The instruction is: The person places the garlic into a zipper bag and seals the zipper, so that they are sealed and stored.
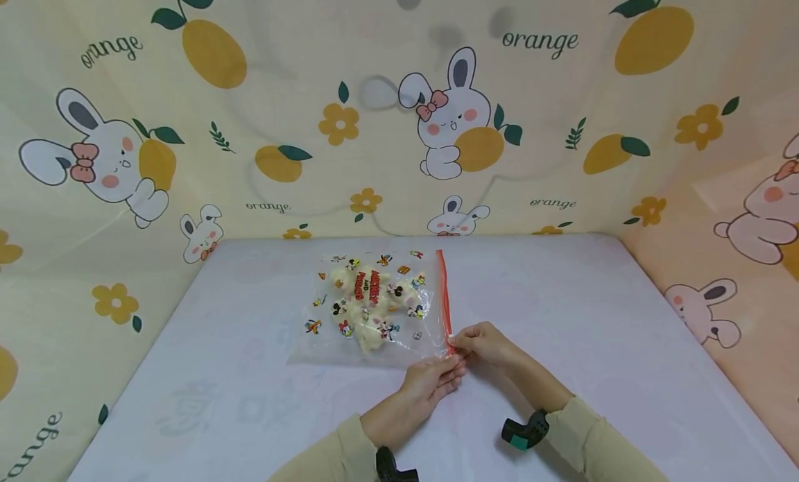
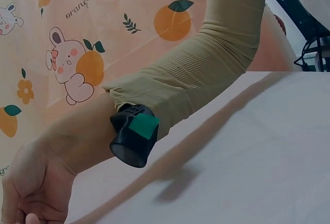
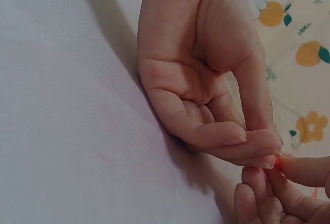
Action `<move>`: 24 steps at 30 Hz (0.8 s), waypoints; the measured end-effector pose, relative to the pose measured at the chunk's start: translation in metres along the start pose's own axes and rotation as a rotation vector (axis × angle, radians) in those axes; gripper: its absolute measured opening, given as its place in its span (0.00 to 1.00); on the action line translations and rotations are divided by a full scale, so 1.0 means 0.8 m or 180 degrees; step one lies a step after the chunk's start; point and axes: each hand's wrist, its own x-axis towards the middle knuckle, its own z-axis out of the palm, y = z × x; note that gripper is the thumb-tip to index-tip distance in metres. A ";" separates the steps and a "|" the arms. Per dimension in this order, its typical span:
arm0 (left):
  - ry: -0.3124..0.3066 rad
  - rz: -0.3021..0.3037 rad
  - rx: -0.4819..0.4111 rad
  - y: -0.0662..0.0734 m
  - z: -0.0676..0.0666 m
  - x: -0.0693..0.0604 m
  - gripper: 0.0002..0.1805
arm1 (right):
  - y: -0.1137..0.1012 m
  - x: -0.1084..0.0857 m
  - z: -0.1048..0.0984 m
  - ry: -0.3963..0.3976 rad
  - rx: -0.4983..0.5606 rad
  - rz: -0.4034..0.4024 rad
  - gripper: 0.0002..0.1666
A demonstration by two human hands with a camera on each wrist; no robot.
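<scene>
A clear zip bag with cartoon prints and a red zip strip lies on the table. Inside it is something pale cream and lumpy; its kind cannot be made out. At the strip's near end, my left hand pinches the bag's corner between thumb and fingers. Right beside it, my right hand grips the red strip with thumb and index finger. Both hands' fingertips meet in the right wrist view, where my left hand shows its palm and my right hand shows its fingers.
The white-covered table is bounded at back and sides by a printed curtain. A black wrist camera with a green patch sits on my right wrist, another black camera on my left.
</scene>
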 end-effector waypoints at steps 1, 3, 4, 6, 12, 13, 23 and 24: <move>-0.0002 0.0012 0.0010 0.000 0.000 0.000 0.16 | -0.001 0.000 0.000 0.0001 -0.0001 0.0000 0.19; -0.0013 0.0027 0.0028 -0.001 0.000 0.000 0.17 | -0.002 0.000 0.000 0.0024 -0.0014 0.0011 0.19; -0.0016 0.0036 0.0036 -0.001 0.000 0.000 0.17 | -0.003 0.000 0.000 0.0032 -0.0018 0.0018 0.19; -0.0023 0.0043 0.0050 -0.001 0.000 0.000 0.18 | -0.003 0.001 0.000 0.0044 -0.0030 0.0017 0.19; -0.0041 0.0063 0.0041 -0.002 -0.001 0.002 0.19 | -0.004 0.005 -0.001 0.0059 0.0014 0.0037 0.20; -0.0040 0.0054 0.0036 -0.002 -0.001 0.001 0.19 | -0.004 0.006 -0.001 0.0057 0.0035 0.0046 0.20; -0.0035 0.0071 0.0057 -0.001 -0.001 0.000 0.16 | -0.005 0.011 -0.004 0.0033 0.0086 0.0052 0.20; -0.0045 0.0083 0.0048 -0.002 -0.002 -0.001 0.16 | -0.005 0.012 -0.004 0.0049 0.0088 0.0063 0.20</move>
